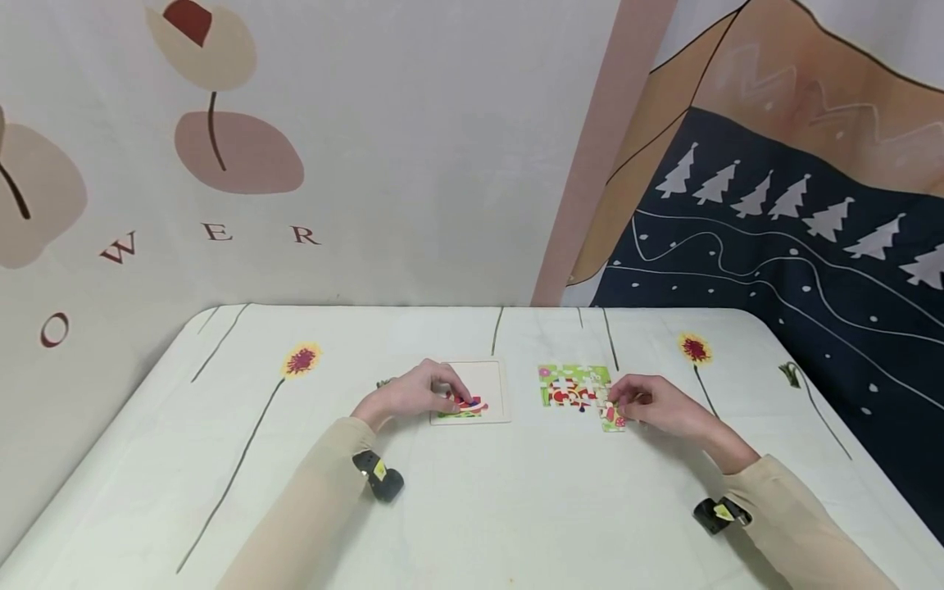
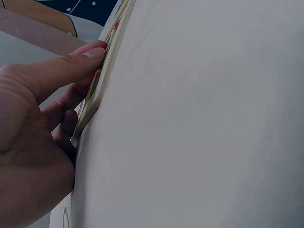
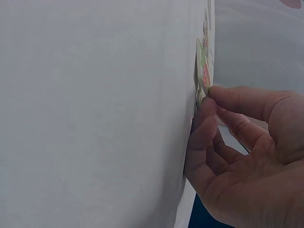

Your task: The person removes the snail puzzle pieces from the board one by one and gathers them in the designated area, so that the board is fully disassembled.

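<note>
Inside a pale, thin-rimmed puzzle tray point(image 1: 496, 393), a few colourful pieces point(image 1: 472, 407) lie along the lower left. My left hand point(image 1: 420, 392) reaches over them, thumb and index finger closed on a puzzle piece there; the hand partly hides it. The left wrist view shows the thumb point(image 2: 76, 66) right at the tray's surface. Further right, my right hand point(image 1: 656, 403) pinches a green puzzle piece with red print point(image 1: 612, 418) between thumb and fingers. That piece is tilted in the right wrist view, by the lower right corner of a partly joined puzzle picture point(image 1: 555, 381).
The two hands work on a white cloth point(image 1: 531, 508) printed with flowers and stems. A pale wall hanging point(image 1: 413, 164) stands behind, with a dark tree-patterned one point(image 1: 737, 246) to the right. Each wrist carries a small black camera point(image 1: 379, 475).
</note>
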The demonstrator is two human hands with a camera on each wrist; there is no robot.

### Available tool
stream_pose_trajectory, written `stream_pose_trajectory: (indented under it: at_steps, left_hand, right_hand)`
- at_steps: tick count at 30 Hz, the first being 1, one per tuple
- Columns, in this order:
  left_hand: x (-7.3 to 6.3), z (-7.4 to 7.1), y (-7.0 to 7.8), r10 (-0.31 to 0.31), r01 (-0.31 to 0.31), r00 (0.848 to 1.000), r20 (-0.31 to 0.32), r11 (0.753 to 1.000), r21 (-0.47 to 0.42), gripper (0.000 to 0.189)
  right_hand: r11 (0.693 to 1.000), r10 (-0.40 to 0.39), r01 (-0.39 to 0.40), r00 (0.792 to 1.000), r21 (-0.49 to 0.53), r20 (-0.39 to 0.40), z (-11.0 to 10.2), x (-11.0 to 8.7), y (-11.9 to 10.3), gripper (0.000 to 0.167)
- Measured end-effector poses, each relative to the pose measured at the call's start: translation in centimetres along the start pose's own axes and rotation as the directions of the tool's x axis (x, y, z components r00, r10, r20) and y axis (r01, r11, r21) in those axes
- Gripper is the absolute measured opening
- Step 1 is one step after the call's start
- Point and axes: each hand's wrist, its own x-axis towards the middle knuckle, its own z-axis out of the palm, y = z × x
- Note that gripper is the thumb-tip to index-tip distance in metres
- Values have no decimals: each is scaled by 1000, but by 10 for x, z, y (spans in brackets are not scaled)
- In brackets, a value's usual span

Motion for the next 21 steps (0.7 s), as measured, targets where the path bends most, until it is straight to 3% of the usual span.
stream_pose_trajectory:
  at_steps: [21]
  left_hand:
    - [1,1,0,1,-1,1000,-14,1000,19,17]
  right_hand:
    - [1000,7,-7,1000,-11,2,-1,0,2,16]
